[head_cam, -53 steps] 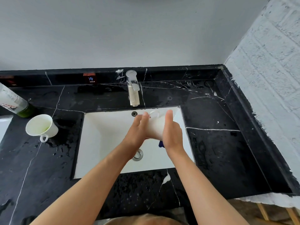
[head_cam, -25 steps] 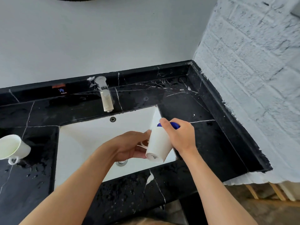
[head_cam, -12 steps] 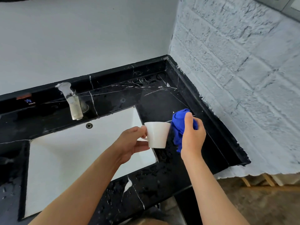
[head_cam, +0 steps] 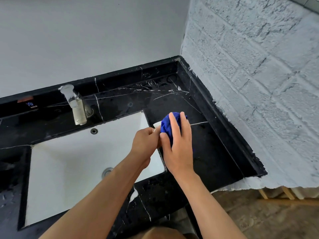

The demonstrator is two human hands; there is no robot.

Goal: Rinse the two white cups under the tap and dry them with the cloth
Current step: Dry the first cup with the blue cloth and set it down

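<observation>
My left hand (head_cam: 144, 144) grips a white cup (head_cam: 156, 124) over the right edge of the white sink (head_cam: 69, 163). Only a sliver of the cup's rim shows between my hands. My right hand (head_cam: 177, 145) presses a bunched blue cloth (head_cam: 166, 126) against the cup and covers most of it. The metal tap (head_cam: 76, 107) stands behind the sink to the left, with no water running. The second white cup is out of view.
The black marble counter (head_cam: 207, 144) is wet with droplets and runs right to a raised black edge (head_cam: 229, 131) against a white brick wall (head_cam: 259, 83). A drain (head_cam: 107, 171) sits in the sink's floor. A small "COLD" label (head_cam: 32, 105) is on the backsplash.
The view swung right, so the second cup on the left counter left the frame. My left hand carried the cup out of the sink, and my right hand brought the blue cloth over it.
</observation>
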